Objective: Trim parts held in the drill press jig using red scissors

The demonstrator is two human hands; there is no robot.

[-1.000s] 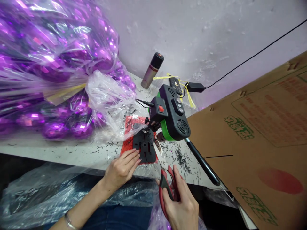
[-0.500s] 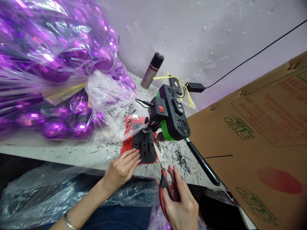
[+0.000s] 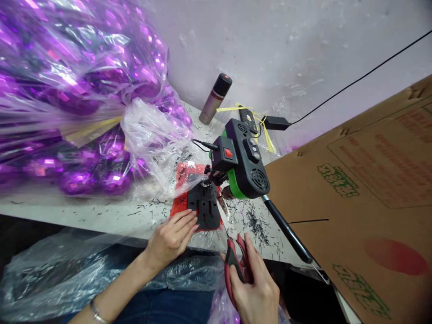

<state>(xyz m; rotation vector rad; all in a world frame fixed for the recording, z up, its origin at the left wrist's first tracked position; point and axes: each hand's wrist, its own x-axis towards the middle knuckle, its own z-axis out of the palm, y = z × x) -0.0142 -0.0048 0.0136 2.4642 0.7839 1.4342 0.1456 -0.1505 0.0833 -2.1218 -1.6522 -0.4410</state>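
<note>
My left hand (image 3: 173,234) lies with its fingers together and stretched out, fingertips on the near left edge of a black slotted plate (image 3: 203,208). Under the plate is a red sheet (image 3: 178,202) on the white table (image 3: 135,218). In my right hand (image 3: 258,288) are red-and-black handled pliers (image 3: 232,261), their tip pointing up toward the plate's near right corner. A black and green machine with a red switch (image 3: 248,155) stands over the far side of the plate. Short dark bits (image 3: 256,222) lie scattered right of the plate.
Clear bags of shiny purple balls (image 3: 77,103) fill the left. A spray can (image 3: 215,99) and a black power adapter (image 3: 276,123) are at the back. To the right are a black lever (image 3: 286,229) and a large cardboard box (image 3: 364,189). Clear plastic (image 3: 67,274) covers my lap.
</note>
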